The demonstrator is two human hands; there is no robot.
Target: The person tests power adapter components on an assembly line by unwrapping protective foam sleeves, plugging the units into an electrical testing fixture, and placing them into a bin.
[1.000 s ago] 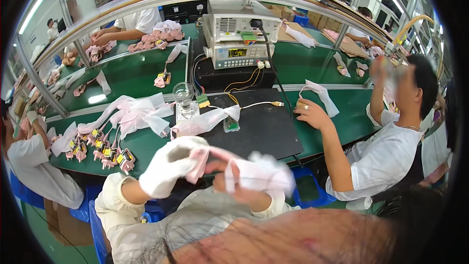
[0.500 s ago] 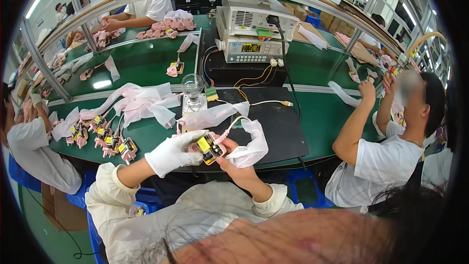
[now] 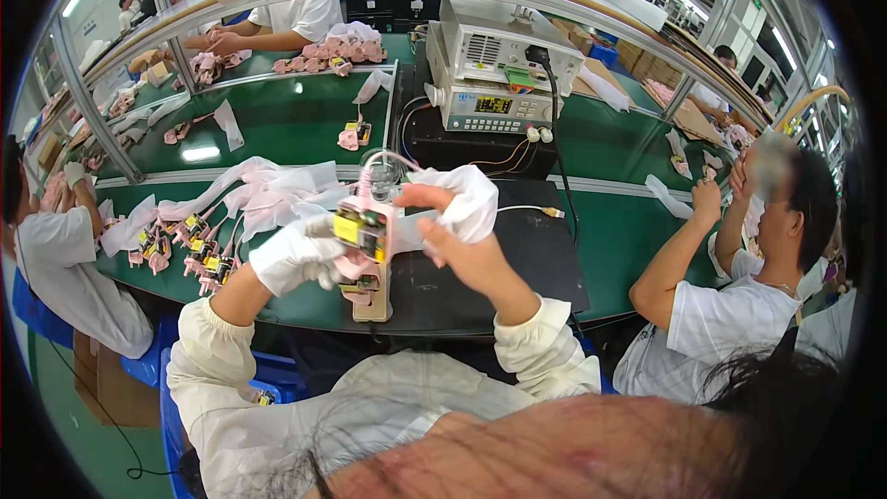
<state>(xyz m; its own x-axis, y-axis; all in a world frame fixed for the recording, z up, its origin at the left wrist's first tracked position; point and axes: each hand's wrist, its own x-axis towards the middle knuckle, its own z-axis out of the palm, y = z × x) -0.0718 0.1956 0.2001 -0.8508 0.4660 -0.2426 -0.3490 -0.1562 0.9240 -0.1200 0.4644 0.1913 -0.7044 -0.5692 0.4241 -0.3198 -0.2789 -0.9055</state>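
My left hand [image 3: 300,254], in a white glove, is closed around a pink plug adapter [image 3: 360,229] with its circuit board and yellow-wrapped part exposed. From the top of this adapter a pink cord arcs right into a white wrap [image 3: 469,203]. The wrap lies over the fingers of my bare right hand [image 3: 467,254], partly hiding them; its thumb and forefinger are spread apart beside the adapter. Just below the held adapter, a second exposed part [image 3: 362,288] shows on a pale upright fixture [image 3: 372,310], which my left hand and the adapter partly cover.
Several pink adapters [image 3: 199,245] with white-wrapped cords [image 3: 268,189] lie to the left on the green bench. A black mat [image 3: 517,268] is under my hands. Stacked test instruments [image 3: 499,106] stand behind it, with a black cable. Co-workers sit left, right [image 3: 711,305] and across.
The adapter has turned cord-end up and moved up and left in my left hand. My right hand has come off it and risen, fingers spreading. The view has shifted slightly.
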